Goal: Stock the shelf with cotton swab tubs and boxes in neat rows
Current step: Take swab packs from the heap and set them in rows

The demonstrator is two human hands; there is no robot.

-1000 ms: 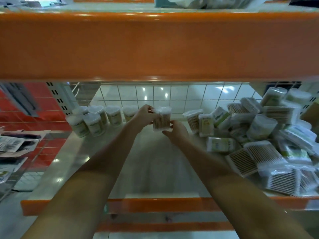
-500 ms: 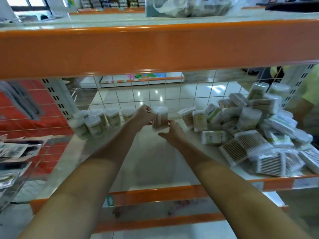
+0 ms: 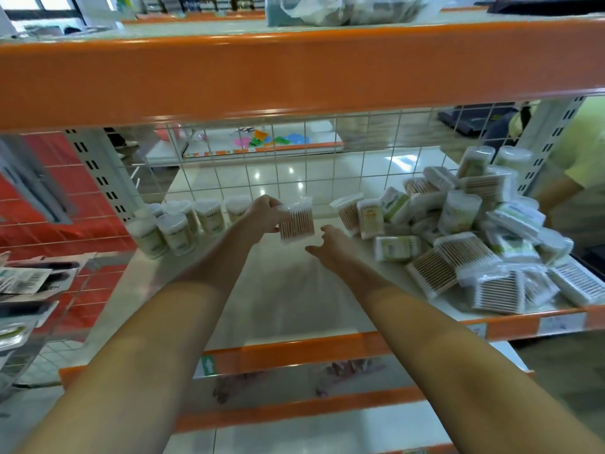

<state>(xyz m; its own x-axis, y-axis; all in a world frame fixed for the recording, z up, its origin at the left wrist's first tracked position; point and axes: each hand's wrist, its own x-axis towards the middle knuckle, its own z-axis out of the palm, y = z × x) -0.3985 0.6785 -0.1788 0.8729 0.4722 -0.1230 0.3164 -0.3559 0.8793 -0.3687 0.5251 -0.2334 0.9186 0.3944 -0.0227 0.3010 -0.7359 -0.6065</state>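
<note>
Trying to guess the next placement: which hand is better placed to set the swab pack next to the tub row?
Left. The left hand already holds the swab pack beside the tub row; the right hand is open and off it.

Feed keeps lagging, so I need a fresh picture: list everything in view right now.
cotton swab tubs: about seven, white lids, standing in rows, shelf's left rear
swab pack: one, clear with tan sticks, mid-shelf
loose pile: many white and tan packs, shelf's right
shelf: one, cream deck, orange beams
wire grid: white, behind shelf
left hand: grips the pack
right hand: open, just below pack
</note>
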